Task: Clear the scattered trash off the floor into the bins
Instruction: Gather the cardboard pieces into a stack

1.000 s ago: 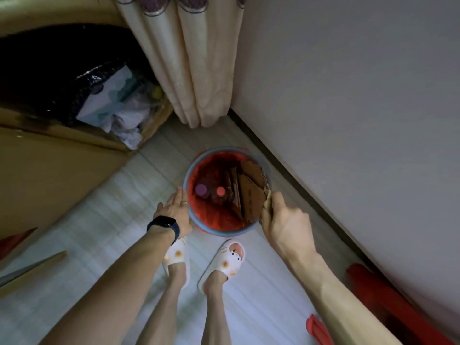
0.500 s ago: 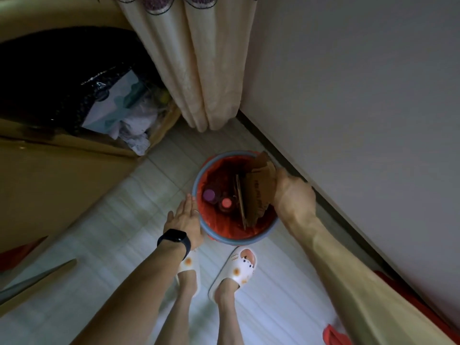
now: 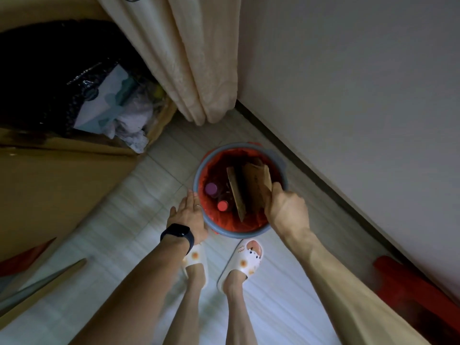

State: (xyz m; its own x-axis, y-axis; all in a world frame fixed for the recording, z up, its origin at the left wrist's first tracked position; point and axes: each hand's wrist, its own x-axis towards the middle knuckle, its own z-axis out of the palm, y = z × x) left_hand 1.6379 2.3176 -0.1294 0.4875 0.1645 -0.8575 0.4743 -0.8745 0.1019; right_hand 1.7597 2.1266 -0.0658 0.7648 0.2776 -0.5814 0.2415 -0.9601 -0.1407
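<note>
We hold a flat brown cardboard sheet [image 3: 258, 188] inside the round grey plastic bin with the red liner [image 3: 239, 146], which stands on the pale tiled floor [image 3: 139, 207] just ahead of our white slippers [image 3: 249, 257]. Our right hand [image 3: 286, 210] curls round the sheet's near edge at the bin's 4 o'clock and grips it. Our left hand [image 3: 189, 215], fingers straight and together, lies flat against the bin's outer wall at 8 o'clock. The cardboard looks light, stiff and dry, so it should slide edge-on rather than fold, and the edge we hold seems a fair grip. It leans beside a second brown board [image 3: 236, 192], and a purple-capped bottle [image 3: 211, 188] and a red-capped bottle [image 3: 222, 206] crowd the bin's 9 o'clock side. The bin looks light enough to skid. The white wall [image 3: 348, 108] runs close at 3 o'clock, the cream curtain [image 3: 199, 70] hangs at 12, and a large cardboard box [image 3: 62, 183] sits at 10; open floor lies toward 6
</note>
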